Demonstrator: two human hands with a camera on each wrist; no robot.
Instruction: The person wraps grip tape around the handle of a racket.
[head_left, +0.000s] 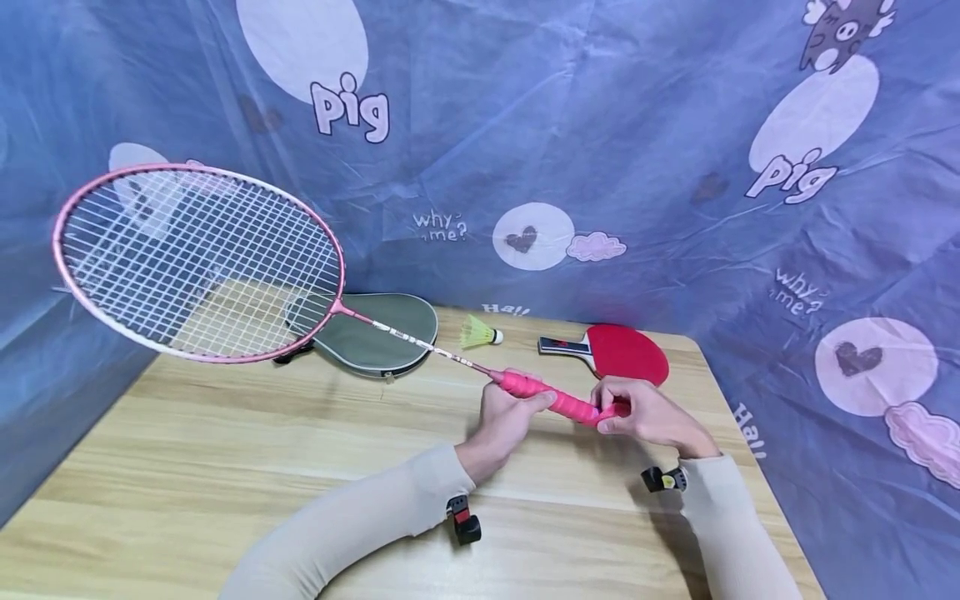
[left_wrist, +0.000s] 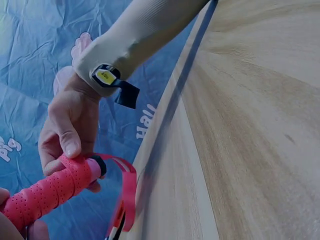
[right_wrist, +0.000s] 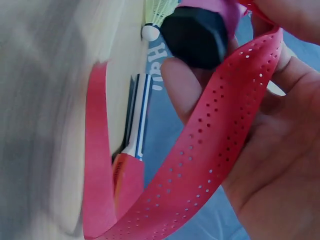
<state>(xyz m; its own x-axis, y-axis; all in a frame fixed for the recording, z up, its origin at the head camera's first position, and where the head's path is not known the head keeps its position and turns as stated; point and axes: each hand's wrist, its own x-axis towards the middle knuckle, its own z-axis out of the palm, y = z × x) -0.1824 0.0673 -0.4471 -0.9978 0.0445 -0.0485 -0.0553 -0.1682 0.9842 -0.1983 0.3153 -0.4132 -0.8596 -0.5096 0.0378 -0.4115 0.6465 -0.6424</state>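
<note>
A pink and white badminton racket (head_left: 202,262) is held up over the table, its head to the left and its handle toward the right. My left hand (head_left: 504,421) grips the pink wrapped handle near the shaft, thumb along the wrap. At the butt end, my right hand (head_left: 652,412) pinches a perforated pink grip tape (right_wrist: 215,125). The tape's loose length hangs in a loop below that hand in the right wrist view. The black butt cap (right_wrist: 195,37) shows, with a bare lilac band beside the wrap in the left wrist view.
Behind the handle, a red table tennis paddle (head_left: 628,353) lies on the wooden table (head_left: 360,517). A yellow shuttlecock (head_left: 477,332) and a grey-green paddle case (head_left: 375,333) lie along the back. Blue printed cloth (head_left: 465,150) hangs behind and at the sides.
</note>
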